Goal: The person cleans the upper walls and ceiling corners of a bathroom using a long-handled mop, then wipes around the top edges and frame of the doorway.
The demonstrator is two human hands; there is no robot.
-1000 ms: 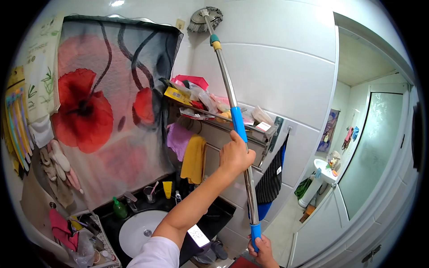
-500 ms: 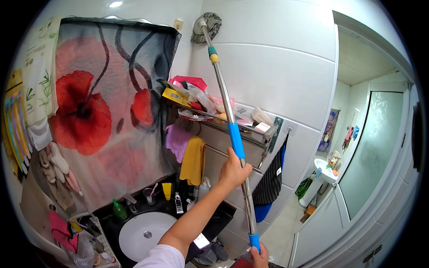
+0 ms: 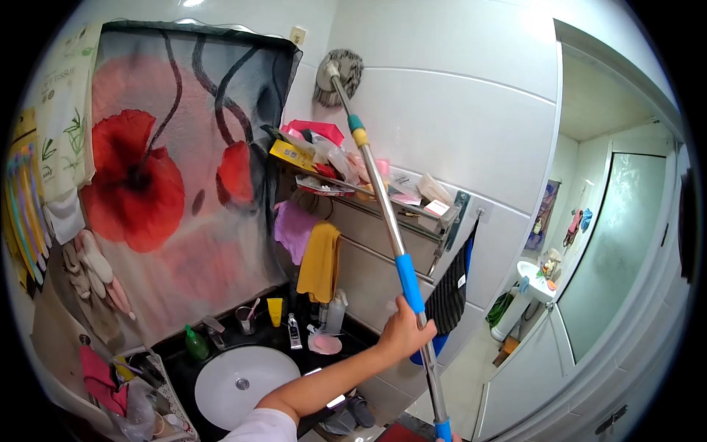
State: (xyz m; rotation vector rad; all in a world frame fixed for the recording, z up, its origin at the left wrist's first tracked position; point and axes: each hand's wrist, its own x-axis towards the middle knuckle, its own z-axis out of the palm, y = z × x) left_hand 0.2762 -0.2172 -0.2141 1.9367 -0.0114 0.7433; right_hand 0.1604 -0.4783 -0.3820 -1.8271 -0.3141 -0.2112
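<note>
A long-handled mop (image 3: 387, 199) slants across the view, its grey fluffy round head (image 3: 346, 77) on the white tiled wall near the corner. My left hand (image 3: 407, 329) is wrapped round the metal pole just below its blue middle sleeve. At the bottom edge, my right hand (image 3: 454, 439) shows only as a sliver beside the pole's blue end grip (image 3: 442, 429); its fingers are mostly cut off, though it appears closed on the grip. Behind the pole is a metal wall rack (image 3: 412, 230) loaded with packets and a yellow box (image 3: 292, 154).
Below left, a white basin (image 3: 221, 401) is set in a black counter with a green bottle (image 3: 197, 343), tubes and a cup. Towels (image 3: 318, 261) hang under the rack. A poppy-print curtain (image 3: 199, 280) covers the left. At right, a doorway leads to a frosted-glass door (image 3: 633, 243).
The mop head has slid down the wall. Both my hands and the pole have shifted down and to the right, with my right hand mostly leaving the view.
</note>
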